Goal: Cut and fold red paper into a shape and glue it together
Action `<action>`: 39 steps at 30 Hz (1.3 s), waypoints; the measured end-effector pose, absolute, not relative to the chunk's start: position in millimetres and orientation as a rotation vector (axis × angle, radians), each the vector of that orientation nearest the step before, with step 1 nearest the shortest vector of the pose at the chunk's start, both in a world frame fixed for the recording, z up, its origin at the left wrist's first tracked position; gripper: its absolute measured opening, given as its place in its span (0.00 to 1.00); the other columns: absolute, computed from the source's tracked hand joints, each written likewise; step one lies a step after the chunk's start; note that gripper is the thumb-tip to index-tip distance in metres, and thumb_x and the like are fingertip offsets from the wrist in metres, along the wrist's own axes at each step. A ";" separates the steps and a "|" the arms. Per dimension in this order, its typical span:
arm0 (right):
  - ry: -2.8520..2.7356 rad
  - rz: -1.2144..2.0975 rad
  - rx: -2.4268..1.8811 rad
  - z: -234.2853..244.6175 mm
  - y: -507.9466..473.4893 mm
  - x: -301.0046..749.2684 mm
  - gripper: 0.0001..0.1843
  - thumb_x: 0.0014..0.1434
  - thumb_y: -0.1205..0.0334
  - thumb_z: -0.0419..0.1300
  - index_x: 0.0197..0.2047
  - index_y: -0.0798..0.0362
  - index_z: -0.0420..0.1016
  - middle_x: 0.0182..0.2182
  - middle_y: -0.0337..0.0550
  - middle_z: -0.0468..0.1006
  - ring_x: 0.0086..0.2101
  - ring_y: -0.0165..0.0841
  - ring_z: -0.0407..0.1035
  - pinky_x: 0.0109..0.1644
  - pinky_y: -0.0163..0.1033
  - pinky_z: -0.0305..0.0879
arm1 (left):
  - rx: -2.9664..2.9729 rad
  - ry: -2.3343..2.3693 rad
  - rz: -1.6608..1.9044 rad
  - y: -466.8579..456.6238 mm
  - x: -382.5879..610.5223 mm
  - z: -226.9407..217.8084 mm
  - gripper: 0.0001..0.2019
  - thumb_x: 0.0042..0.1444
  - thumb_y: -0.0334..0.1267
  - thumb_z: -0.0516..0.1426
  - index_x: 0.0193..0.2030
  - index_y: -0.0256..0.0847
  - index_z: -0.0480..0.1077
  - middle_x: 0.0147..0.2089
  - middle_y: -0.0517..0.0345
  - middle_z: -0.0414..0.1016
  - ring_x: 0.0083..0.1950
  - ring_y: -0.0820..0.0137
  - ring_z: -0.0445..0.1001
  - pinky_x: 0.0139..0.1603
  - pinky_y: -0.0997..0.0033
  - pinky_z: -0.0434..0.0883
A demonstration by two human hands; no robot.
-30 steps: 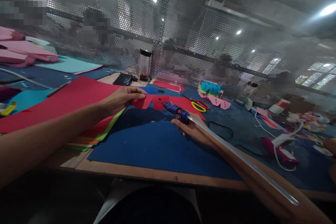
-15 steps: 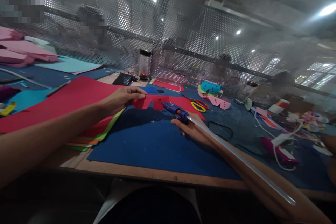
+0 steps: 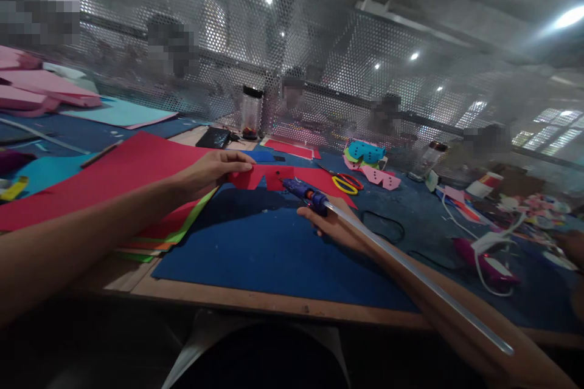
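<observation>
My left hand (image 3: 214,170) pinches the left end of a small red paper cut-out (image 3: 249,179) with a notched lower edge. A dark dot shows on the cut-out's right part. My right hand (image 3: 335,222) is wrapped round a blue hot glue gun (image 3: 305,191), whose nozzle points at that right part; I cannot tell if it touches. A long clear glue stick (image 3: 420,276) runs out of the gun's back, over my right forearm. Red paper (image 3: 328,181) lies behind the gun, with yellow-and-red-handled scissors (image 3: 347,183) beside it.
Large red sheets (image 3: 137,164) lie left on a stack of coloured paper. Dotted pink cut-outs (image 3: 381,177) and blue ones (image 3: 366,151) sit at the back right. A lidded jar (image 3: 251,112) stands by the perforated screen (image 3: 328,97). On the right, a magenta device (image 3: 486,261) trails white cables.
My hands, the red cut-out and the glue gun stay practically still. At the far right edge, another person's hand has shifted slightly.
</observation>
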State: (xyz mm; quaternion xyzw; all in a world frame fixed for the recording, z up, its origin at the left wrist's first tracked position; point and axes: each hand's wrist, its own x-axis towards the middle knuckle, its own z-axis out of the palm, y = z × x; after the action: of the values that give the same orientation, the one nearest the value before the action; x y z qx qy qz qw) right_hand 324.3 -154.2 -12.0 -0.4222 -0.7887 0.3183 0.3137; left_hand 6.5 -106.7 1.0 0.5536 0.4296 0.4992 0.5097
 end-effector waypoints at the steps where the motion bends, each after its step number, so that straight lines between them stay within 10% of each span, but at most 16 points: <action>1: -2.079 0.838 -1.119 -12.0 -154.3 324.1 0.23 0.60 0.40 0.66 0.33 0.51 0.68 0.24 0.35 0.75 0.19 0.27 0.70 0.22 0.32 0.65 | 1.334 1.032 1.200 -106.6 6.4 0.9 0.15 0.44 0.41 0.74 0.38 0.40 0.81 0.33 0.58 0.80 0.32 0.74 0.75 0.33 0.78 0.73; 39: -2.053 0.994 -1.178 -4.7 -155.7 322.3 0.26 0.62 0.36 0.62 0.39 0.53 0.75 0.27 0.37 0.77 0.21 0.24 0.69 0.25 0.30 0.64 | 1.325 1.051 1.208 -106.2 4.7 0.8 0.14 0.46 0.41 0.74 0.38 0.40 0.81 0.33 0.57 0.79 0.32 0.74 0.75 0.32 0.78 0.72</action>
State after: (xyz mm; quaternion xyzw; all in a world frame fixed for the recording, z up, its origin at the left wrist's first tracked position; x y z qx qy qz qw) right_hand 322.3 -155.7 -4.7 -0.4400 -0.7670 0.3713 0.2832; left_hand 4.7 -106.2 0.8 0.5494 0.4360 0.5009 0.5071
